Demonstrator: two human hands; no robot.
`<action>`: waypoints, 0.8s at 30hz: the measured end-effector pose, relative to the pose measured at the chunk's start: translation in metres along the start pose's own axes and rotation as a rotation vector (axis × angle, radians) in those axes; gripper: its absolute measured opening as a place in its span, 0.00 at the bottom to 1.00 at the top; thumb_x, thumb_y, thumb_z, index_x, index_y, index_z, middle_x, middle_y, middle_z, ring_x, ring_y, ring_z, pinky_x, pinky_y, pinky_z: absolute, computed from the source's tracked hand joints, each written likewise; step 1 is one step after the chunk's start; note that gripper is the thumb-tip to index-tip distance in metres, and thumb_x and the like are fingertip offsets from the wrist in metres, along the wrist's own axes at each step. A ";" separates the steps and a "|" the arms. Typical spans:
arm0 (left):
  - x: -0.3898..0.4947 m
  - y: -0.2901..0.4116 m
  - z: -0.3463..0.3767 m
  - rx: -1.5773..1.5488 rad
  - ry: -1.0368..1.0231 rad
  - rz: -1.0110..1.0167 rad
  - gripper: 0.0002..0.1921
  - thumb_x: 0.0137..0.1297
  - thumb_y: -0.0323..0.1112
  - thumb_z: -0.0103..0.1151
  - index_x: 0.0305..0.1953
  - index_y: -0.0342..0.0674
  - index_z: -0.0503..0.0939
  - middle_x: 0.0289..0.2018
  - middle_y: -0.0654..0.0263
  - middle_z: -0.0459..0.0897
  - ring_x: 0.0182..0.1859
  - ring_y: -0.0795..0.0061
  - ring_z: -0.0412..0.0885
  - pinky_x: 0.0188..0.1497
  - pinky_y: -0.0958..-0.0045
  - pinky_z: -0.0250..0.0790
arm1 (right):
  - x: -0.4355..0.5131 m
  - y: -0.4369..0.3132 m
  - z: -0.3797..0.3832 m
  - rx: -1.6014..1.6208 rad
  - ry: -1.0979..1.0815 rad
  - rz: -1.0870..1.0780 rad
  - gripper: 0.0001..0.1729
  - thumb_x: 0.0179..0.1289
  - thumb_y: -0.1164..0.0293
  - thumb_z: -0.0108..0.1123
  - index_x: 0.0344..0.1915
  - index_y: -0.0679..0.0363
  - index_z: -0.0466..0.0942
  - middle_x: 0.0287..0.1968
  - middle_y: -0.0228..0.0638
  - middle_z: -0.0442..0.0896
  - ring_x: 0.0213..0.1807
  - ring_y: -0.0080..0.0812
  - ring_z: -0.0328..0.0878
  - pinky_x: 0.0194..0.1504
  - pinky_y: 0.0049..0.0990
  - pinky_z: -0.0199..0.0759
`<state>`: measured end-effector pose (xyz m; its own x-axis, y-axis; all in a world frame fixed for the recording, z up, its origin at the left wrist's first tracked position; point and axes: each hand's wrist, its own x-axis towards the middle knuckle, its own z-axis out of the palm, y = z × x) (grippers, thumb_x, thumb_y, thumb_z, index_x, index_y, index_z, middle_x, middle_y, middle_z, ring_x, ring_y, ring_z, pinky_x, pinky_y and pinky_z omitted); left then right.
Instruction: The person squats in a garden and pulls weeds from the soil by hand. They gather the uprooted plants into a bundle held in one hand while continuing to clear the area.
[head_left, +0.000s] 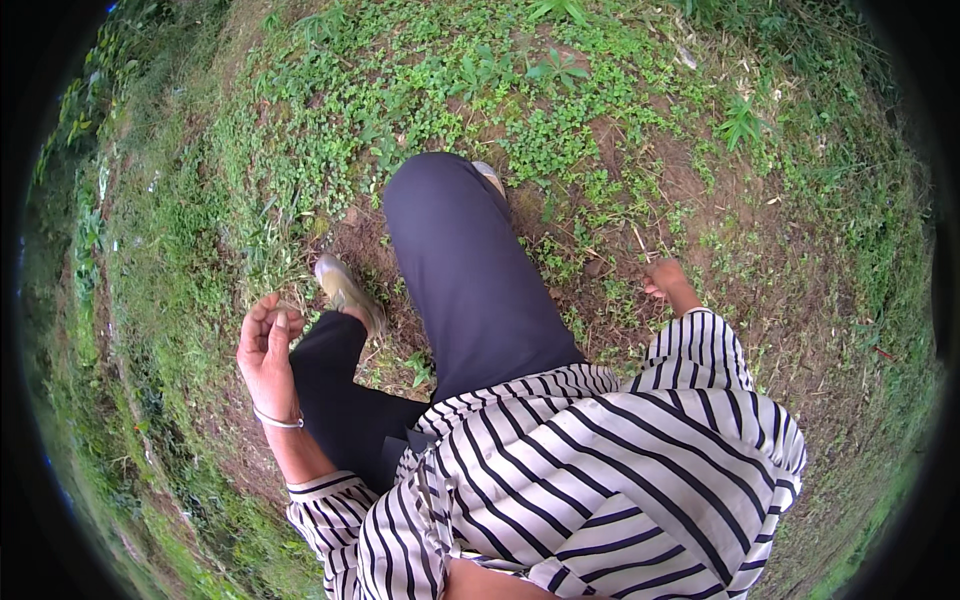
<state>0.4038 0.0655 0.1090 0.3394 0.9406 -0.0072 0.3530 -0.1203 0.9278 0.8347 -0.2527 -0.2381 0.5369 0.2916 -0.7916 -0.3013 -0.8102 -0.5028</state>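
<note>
My left hand is raised beside my dark trouser leg, palm up, with its fingers curled and a metal bangle on the wrist. Whether anything small lies between its fingertips cannot be told. Low over the soil at the right is my right hand, its fingers bent inward. A thin pale stick or tool tip shows just beyond its fingers; the hand seems to hold it, but the grip is too small to make out. Small green weeds and dry stems lie around this hand.
Low leafy weeds cover the ground ahead, with bare brown soil at the right. My shoe stands near the left hand, and the other shoe shows past my bent knee. Denser plants line the left edge.
</note>
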 end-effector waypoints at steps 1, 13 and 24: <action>0.008 0.001 0.001 0.007 -0.018 0.011 0.14 0.66 0.27 0.50 0.52 0.30 0.70 0.35 0.64 0.79 0.36 0.80 0.77 0.44 0.78 0.71 | 0.002 -0.005 -0.001 0.021 0.006 0.004 0.09 0.59 0.72 0.51 0.30 0.67 0.76 0.22 0.39 0.80 0.15 0.28 0.77 0.12 0.25 0.66; 0.132 -0.032 0.032 -0.034 -0.032 0.082 0.12 0.60 0.28 0.57 0.45 0.33 0.77 0.27 0.68 0.79 0.31 0.84 0.75 0.36 0.80 0.70 | -0.009 -0.145 -0.004 -0.154 0.013 -0.185 0.11 0.63 0.64 0.53 0.39 0.59 0.75 0.27 0.31 0.79 0.19 0.21 0.76 0.19 0.19 0.67; 0.178 -0.032 0.088 -0.230 -0.025 0.173 0.09 0.59 0.30 0.57 0.40 0.35 0.79 0.24 0.67 0.81 0.28 0.83 0.77 0.32 0.78 0.71 | -0.134 -0.433 0.109 -0.628 -0.017 -1.226 0.14 0.61 0.65 0.53 0.40 0.64 0.78 0.27 0.39 0.81 0.22 0.28 0.78 0.30 0.28 0.72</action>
<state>0.5299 0.2089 0.0454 0.4001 0.9038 0.1518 0.0823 -0.2004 0.9763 0.8079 0.1146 0.0481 0.1869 0.9818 0.0342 0.7588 -0.1221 -0.6398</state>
